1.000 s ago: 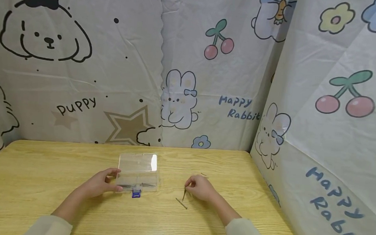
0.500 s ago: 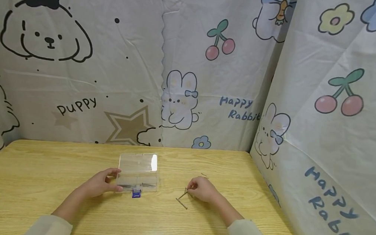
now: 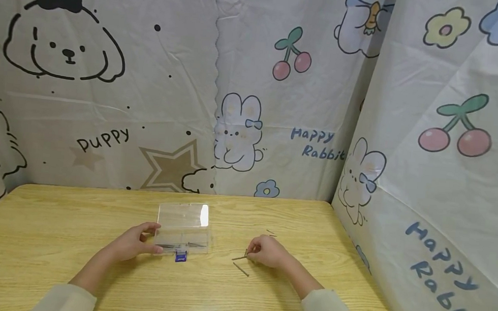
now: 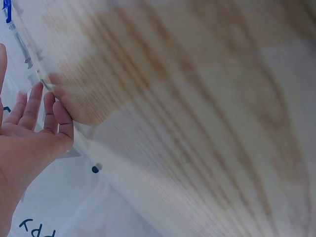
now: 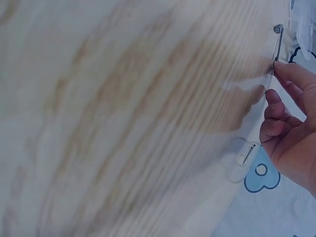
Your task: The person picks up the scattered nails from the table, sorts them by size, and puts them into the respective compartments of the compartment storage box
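A clear plastic compartment box stands at the middle of the table with its lid raised and a blue latch at its front. Thin dark nails show inside it. My left hand grips the box's left end, thumb at the front corner and fingers farther back. To the right, my right hand pinches a nail between thumb and index finger, close over the table, its free end pointing left. Just in front of it lies a second nail. The right wrist view shows a nail head beyond the fingertips.
Behind the right hand more thin nails lie on the wood-grain table. A printed cloth hangs along the table's back edge, and another stretch runs down the right side.
The pinched nail has turned from nearly upright to almost level, pointing left. My right hand has shifted slightly right and toward me. The left hand and box stay put.
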Tool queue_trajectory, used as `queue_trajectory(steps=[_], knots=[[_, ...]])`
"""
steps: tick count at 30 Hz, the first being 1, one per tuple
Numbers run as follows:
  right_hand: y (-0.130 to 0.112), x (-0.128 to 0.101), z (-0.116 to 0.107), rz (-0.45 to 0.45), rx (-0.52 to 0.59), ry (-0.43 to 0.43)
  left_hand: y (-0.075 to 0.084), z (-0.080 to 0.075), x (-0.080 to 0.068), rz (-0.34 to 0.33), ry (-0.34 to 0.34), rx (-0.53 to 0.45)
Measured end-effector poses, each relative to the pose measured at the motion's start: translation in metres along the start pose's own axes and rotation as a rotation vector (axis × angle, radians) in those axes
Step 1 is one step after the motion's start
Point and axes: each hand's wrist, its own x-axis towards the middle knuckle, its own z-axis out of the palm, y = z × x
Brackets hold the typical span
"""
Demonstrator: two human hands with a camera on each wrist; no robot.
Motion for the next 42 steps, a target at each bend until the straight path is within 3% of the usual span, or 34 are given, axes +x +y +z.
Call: queue_trajectory(steps=[17, 33, 42], knots=[[0.003, 0.0, -0.002, -0.04, 0.111, -0.018, -0.004, 0.002, 0.001, 0.0, 0.005, -0.006], [-0.008, 0.007, -0.004, -0.049, 0.138, 0.009, 0.0, 0.002, 0.0, -0.017, 0.008, 0.001], [-0.022, 0.016, 0.004, -0.052, 0.118, 0.068, -0.001, 0.002, 0.0, -0.012, 0.005, -0.01]])
